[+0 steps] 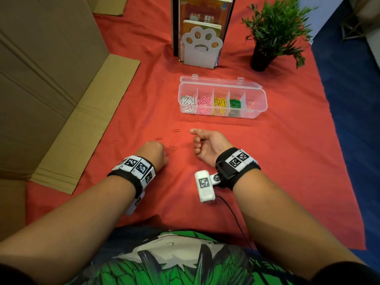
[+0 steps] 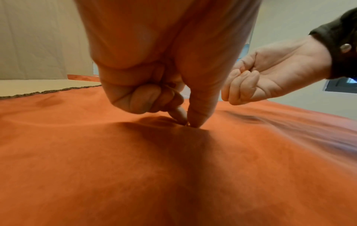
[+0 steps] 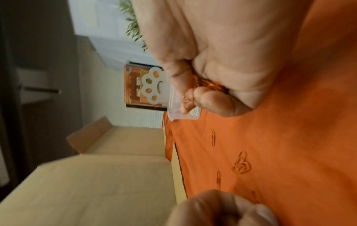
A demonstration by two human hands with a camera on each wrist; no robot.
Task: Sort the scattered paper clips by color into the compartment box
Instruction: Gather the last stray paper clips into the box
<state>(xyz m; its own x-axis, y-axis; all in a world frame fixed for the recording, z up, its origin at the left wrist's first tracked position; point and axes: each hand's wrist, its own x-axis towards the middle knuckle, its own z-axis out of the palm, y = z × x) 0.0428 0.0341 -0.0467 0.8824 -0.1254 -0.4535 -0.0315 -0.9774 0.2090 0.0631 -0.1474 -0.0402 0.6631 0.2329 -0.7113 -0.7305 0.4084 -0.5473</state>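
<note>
- Step in hand: gathering last red clips off the cloth [image 1: 267,153].
- Left hand [image 1: 153,154] knuckles up, thumb and forefinger tips [image 2: 195,122] pressed to cloth, pinching at something tiny; whether gripped, cannot tell.
- Right hand [image 1: 207,145] palm up, fingers curled over a bunch of red clips [image 3: 210,85].
- Loose clips [image 1: 173,148] just beyond left fingertips.
- Compartment box [image 1: 257,112] well beyond both hands, end slot looks empty.
- Next, likely: lift pinched clip, pass to right palm.

Right hand [image 3: 222,73]: curling its fingers over a bunch of orange wire paper clips [image 3: 210,85].
Beyond the grip: clear plastic compartment box [image 3: 173,113].
Below it: loose orange clips [image 3: 241,165] lying on orange cloth [image 3: 299,145].
</note>
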